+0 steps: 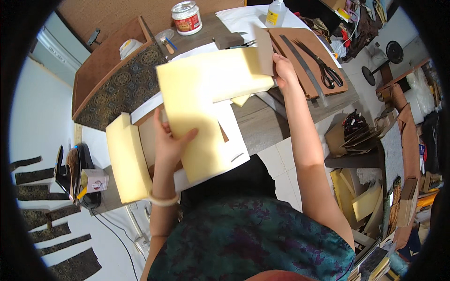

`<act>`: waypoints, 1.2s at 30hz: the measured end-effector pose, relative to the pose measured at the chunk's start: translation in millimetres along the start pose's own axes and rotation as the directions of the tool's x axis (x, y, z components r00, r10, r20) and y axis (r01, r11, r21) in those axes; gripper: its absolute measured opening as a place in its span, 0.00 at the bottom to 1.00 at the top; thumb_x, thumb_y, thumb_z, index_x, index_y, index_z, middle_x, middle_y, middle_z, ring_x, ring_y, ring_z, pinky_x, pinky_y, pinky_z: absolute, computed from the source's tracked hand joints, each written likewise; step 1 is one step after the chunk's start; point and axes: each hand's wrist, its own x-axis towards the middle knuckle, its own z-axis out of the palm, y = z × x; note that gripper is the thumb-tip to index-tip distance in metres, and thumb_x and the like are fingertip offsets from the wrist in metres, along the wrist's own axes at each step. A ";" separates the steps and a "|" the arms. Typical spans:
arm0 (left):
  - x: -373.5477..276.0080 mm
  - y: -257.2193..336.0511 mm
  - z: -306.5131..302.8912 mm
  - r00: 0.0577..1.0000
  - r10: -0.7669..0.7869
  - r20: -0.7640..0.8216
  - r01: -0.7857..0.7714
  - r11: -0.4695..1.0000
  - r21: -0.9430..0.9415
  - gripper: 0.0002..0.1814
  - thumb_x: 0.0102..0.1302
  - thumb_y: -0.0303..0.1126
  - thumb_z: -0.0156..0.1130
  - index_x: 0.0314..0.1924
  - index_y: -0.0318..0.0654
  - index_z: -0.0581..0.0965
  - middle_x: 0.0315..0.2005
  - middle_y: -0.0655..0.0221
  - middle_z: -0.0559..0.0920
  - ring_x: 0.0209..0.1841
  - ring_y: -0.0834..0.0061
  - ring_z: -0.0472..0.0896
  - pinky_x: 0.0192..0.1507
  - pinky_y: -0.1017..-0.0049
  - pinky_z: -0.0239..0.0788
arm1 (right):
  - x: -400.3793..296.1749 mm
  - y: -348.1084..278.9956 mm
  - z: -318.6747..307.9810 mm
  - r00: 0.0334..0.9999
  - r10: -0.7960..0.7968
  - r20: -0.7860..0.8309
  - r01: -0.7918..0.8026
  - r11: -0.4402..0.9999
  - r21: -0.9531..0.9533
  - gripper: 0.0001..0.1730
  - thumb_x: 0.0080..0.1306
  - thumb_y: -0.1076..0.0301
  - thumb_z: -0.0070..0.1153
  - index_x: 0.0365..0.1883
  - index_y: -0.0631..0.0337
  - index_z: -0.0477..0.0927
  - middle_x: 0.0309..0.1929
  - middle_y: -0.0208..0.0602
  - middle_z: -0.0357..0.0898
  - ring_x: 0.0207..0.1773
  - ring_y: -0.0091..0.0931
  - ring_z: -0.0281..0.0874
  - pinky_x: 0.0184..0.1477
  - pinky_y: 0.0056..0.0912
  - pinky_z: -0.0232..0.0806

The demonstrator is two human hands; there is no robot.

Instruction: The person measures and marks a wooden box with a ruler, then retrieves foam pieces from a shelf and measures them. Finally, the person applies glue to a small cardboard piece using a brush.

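Note:
Pale yellow foam sheet (193,123) is pinched in my left hand (172,140), the thumb on its upper face and the other fingers at its left edge. A foam strip (239,77) extends right from its upper part; glare hides whether they are one piece. My right hand (285,72) grips a small grey-brown board (265,52), held on edge at the strip's right end. Below the sheet lies white paper (235,147), partly covered. A thick foam block (128,161) stands left of my left wrist, beside a brown panel (146,135) that is mostly hidden.
Black-handled scissors (321,66) and a metal ruler (302,63) lie on a brown padded board (313,75). A patterned, brown-lined tray (119,84), a white jar (187,19), a brush (168,45) and a clear bottle (276,15) stand around the worktable (263,123).

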 end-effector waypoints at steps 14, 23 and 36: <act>74.5 48.9 -148.3 0.889 -0.118 0.443 0.164 0.984 -0.067 0.42 0.53 0.20 0.56 0.73 0.26 0.68 0.62 0.55 0.80 0.61 0.66 0.82 0.67 0.71 0.73 | -206.7 -43.8 -62.6 0.962 -0.107 0.251 0.003 0.924 0.381 0.15 0.81 0.61 0.49 0.56 0.62 0.77 0.39 0.29 0.76 0.36 0.22 0.70 0.36 0.25 0.64; 40.3 -3.7 -45.5 0.570 0.668 0.479 -0.811 0.360 0.462 0.25 0.62 0.19 0.68 0.61 0.39 0.81 0.61 0.60 0.80 0.67 0.57 0.74 0.69 0.62 0.68 | -204.7 -14.5 -22.4 0.991 -0.055 0.122 0.038 0.990 0.133 0.18 0.81 0.68 0.52 0.65 0.66 0.75 0.56 0.35 0.83 0.59 0.23 0.80 0.63 0.28 0.70; -53.5 -67.8 -29.9 0.922 0.315 -0.227 -0.339 0.938 -0.074 0.06 0.70 0.19 0.65 0.34 0.35 0.78 0.35 0.64 0.79 0.36 0.73 0.74 0.40 0.76 0.68 | -197.4 -6.3 32.0 0.931 -0.136 0.338 0.207 0.961 -0.182 0.18 0.79 0.69 0.56 0.64 0.62 0.77 0.40 0.23 0.81 0.40 0.13 0.77 0.41 0.18 0.69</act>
